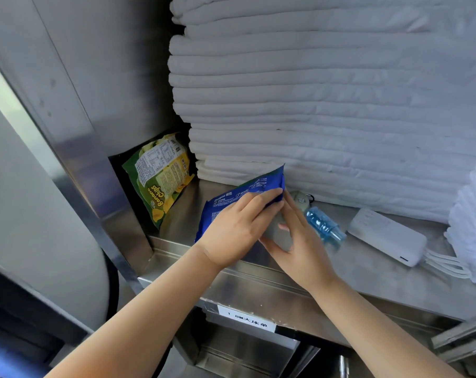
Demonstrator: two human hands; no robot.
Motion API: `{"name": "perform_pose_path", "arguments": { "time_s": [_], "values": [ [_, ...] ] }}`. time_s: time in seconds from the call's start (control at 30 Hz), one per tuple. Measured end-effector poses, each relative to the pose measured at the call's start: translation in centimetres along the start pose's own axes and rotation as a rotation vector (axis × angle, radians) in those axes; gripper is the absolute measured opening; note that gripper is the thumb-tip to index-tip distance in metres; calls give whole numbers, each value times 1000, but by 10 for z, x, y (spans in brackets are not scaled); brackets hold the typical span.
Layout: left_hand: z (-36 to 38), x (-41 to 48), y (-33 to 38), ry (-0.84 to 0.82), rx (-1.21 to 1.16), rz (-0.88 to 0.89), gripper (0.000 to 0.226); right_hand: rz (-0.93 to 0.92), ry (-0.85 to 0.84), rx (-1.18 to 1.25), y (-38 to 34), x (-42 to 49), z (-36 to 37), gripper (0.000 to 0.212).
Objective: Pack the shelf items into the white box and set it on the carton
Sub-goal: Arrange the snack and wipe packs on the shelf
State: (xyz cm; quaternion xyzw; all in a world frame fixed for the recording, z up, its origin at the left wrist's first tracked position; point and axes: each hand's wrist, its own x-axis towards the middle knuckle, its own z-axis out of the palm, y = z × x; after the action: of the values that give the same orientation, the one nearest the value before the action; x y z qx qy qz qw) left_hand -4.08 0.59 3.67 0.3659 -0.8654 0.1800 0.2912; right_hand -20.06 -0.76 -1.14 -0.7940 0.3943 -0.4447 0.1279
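Steel shelf (367, 274) under stacked white linens (327, 99), blue packet (228, 205) tipped up on it. Left hand (238, 230) has its grip clamped over the top edge, right hand (299, 244) just rests straight fingers (292, 211) against its end.

Even daylight, soft, edges warped.

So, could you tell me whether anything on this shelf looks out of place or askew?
The banana chips bag leans upside down in the left corner beside the linen stack, and the blue bottle lies on its side by the blue pack the left hand grips.
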Motion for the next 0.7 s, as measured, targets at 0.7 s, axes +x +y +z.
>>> {"name": "perform_pose_path", "arguments": {
  "time_s": [0.7],
  "values": [
    [-14, 15, 2, 59, 181, -28, 36, 19, 34, -187, -22, 14, 38, 87]
  ]
}}
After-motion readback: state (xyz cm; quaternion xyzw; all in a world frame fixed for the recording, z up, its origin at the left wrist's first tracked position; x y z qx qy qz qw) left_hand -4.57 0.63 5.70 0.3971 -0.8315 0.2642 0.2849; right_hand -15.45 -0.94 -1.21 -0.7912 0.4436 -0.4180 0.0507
